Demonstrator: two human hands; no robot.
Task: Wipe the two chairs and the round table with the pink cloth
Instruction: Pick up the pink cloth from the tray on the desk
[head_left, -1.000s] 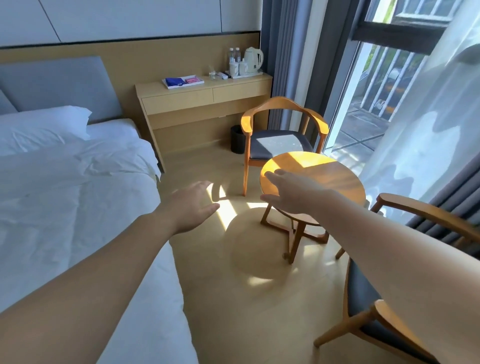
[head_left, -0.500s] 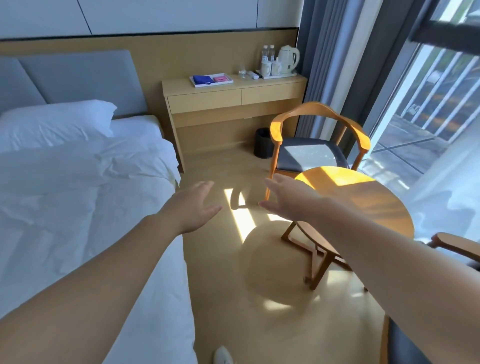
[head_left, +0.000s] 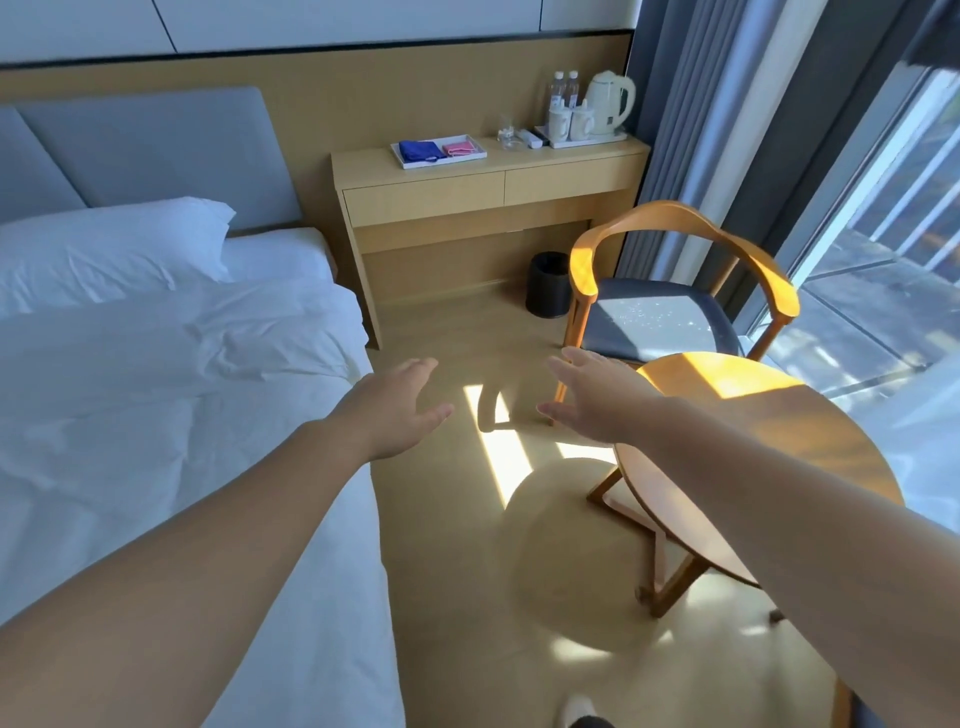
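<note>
Left hand (head_left: 400, 410) is out flat, fingers loose, holding nothing. The pink cloth (head_left: 461, 147) sits in a tray (head_left: 441, 162) on the desk (head_left: 571, 161), upper middle of frame, well ahead of both hands and slightly nearer the left one. Right hand (head_left: 592, 400) is open and empty too, over the round table (head_left: 753, 467) edge.

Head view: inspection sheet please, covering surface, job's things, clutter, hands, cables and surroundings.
Surface: round table, wooden top partly in sun.
Job's things: pink cloth lies in a tray on the desk, beside a blue cloth; one chair behind the table; the second not clearly in view.
Clutter: kettle, mugs and bottles on the desk; bin on the floor.
Hands: left hand and right hand open, holding nothing.
Cables: nothing seen.
Surroundings: bed left; curtain and window right.
</note>
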